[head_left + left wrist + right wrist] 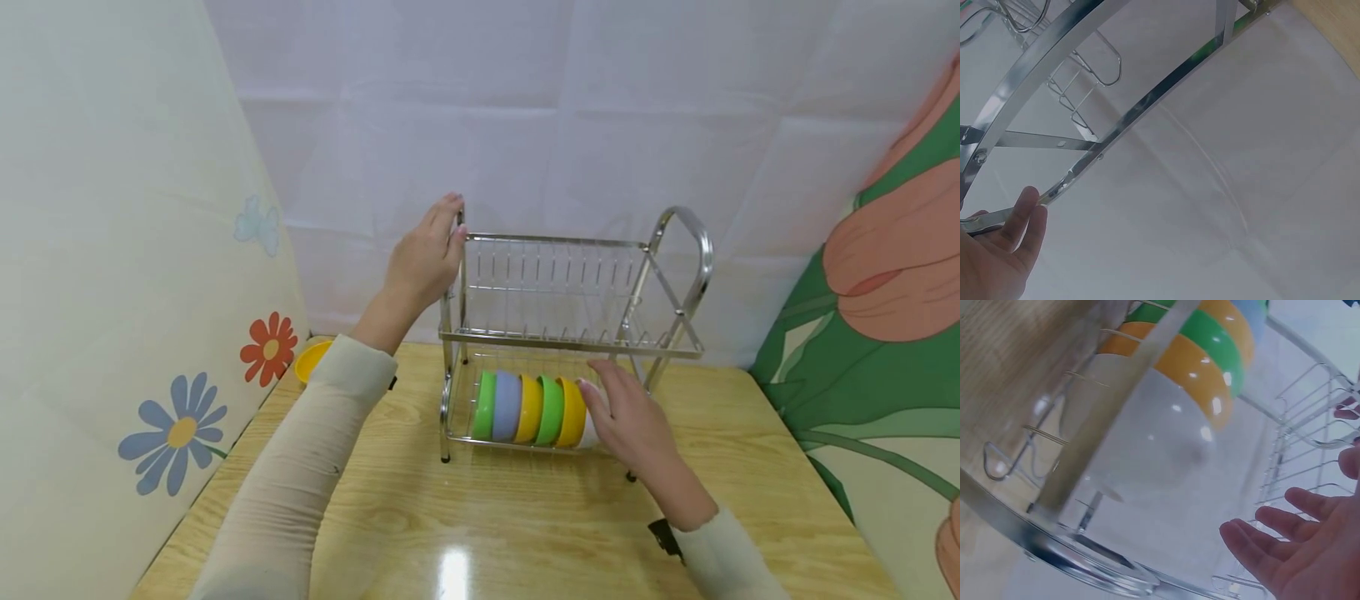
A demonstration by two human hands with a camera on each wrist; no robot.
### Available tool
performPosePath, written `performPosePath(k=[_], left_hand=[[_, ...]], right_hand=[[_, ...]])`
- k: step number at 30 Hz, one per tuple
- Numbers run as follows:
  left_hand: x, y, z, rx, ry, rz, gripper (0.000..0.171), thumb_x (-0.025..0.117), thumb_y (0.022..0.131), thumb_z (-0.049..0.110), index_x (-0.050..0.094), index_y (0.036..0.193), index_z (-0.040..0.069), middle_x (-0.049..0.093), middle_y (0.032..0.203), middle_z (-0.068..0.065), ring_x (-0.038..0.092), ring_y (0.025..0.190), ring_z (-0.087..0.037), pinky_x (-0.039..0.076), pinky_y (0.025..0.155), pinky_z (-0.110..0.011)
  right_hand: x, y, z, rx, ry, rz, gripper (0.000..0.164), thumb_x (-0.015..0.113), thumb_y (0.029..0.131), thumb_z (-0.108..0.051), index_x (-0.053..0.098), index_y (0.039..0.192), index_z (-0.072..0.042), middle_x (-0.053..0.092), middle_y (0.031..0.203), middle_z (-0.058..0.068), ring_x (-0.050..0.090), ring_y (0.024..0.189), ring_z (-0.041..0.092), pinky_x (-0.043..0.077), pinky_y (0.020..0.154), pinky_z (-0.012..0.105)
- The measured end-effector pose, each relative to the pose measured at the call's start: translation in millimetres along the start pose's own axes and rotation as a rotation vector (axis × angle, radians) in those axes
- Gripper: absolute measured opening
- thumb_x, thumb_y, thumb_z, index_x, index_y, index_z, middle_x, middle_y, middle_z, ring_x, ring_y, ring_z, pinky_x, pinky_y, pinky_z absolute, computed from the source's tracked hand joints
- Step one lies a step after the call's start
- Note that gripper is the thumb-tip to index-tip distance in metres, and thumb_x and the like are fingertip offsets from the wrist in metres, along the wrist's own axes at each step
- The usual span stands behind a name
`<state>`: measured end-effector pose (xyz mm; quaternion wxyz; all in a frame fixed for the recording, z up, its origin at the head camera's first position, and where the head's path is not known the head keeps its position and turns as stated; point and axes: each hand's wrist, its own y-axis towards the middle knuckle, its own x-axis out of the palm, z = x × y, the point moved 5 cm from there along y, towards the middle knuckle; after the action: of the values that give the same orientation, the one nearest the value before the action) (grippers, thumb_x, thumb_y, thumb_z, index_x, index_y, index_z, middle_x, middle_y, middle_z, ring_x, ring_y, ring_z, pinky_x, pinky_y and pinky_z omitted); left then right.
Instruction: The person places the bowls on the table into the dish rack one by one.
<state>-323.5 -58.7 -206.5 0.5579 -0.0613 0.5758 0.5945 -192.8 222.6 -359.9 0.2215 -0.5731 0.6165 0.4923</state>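
A two-tier chrome dish rack [525,340] stands on the table. My left hand [423,258] holds the top of its left side frame; in the left wrist view the fingers [1030,219] bend around the metal bar. Several bowls stand on edge in a row on the lower tier: a green bowl [483,408] at the left, then lavender, yellow, green and yellow ones. At the right end sits a white bowl [1147,437]. My right hand [637,417] is beside it, fingers extended and apart, nothing in the palm in the right wrist view.
The rack's upper tier has wire slots [555,267] and holds no dishes. A yellow dish [311,358] lies at the table's far left, partly behind my left sleeve [300,475]. White cloth [525,125] hangs behind the rack, with flower-printed panels on both sides.
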Motion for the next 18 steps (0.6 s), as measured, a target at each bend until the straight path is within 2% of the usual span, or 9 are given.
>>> performPosePath(k=[5, 12, 18], left_hand=[[0.4, -0.2, 0.2, -0.003, -0.005, -0.002, 0.052, 0.036, 0.109, 0.031, 0.038, 0.155, 0.008, 0.036, 0.163, -0.005, 0.047, 0.139, -0.033, 0.045, 0.110, -0.049], [-0.4, -1.0, -0.9, -0.021, 0.001, -0.007, 0.051, 0.037, 0.109, 0.031, 0.038, 0.155, 0.010, 0.035, 0.163, -0.003, 0.043, 0.143, -0.030, 0.044, 0.111, -0.049], [-0.4, -1.7, -2.5, -0.020, 0.000, -0.001, 0.051, 0.036, 0.110, 0.033, 0.038, 0.156, 0.010, 0.035, 0.163, -0.004, 0.042, 0.144, -0.028, 0.044, 0.112, -0.049]], right_hand=[[-12, -10, -9, -0.062, -0.013, 0.042, 0.055, 0.042, 0.108, -0.041, 0.045, 0.150, -0.006, 0.045, 0.153, 0.020, 0.042, 0.139, 0.043, 0.037, 0.109, 0.066], [-30, -23, -26, -0.211, -0.020, 0.163, 0.047, 0.058, 0.103, -0.028, 0.053, 0.144, -0.006, 0.053, 0.149, 0.015, 0.051, 0.133, 0.039, 0.044, 0.104, 0.063], [-43, -32, -38, -0.296, -0.030, 0.236, 0.047, 0.062, 0.099, -0.022, 0.056, 0.142, -0.007, 0.056, 0.146, 0.013, 0.055, 0.130, 0.035, 0.048, 0.102, 0.059]])
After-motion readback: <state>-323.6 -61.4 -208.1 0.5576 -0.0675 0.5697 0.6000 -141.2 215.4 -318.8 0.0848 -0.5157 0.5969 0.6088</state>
